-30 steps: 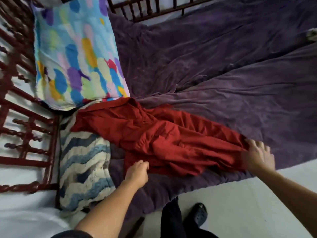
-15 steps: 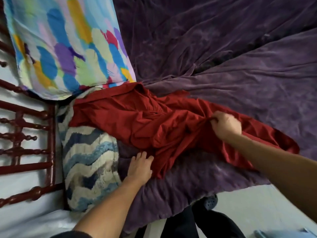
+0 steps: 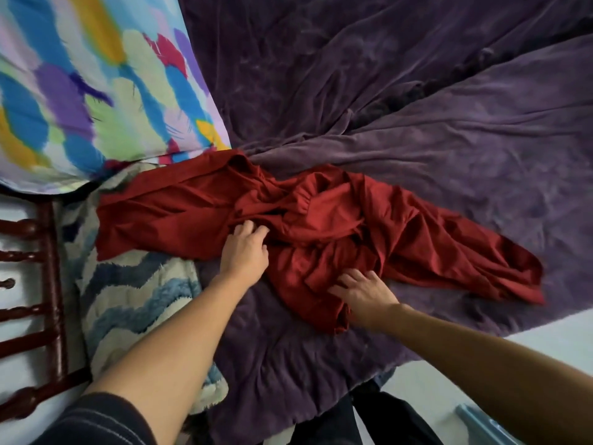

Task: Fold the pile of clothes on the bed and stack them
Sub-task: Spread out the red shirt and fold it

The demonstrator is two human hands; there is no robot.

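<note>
A crumpled red garment lies across the purple bedspread near the bed's front edge. Its left end rests over a blue and cream wavy blanket. My left hand lies on the middle of the garment, fingertips touching a bunched fold. My right hand rests flat, fingers spread, on the garment's lower hanging part. Neither hand is seen gripping the cloth.
A pillow with coloured brush-stroke print lies at the upper left, touching the garment's top edge. A dark red wooden bed rail runs down the left. The pale floor shows at the lower right beyond the bed's edge.
My right hand let go of the garment's middle and dropped to its lower part. My left hand moved up from the bedspread onto the cloth. The garment bunched toward the centre.
</note>
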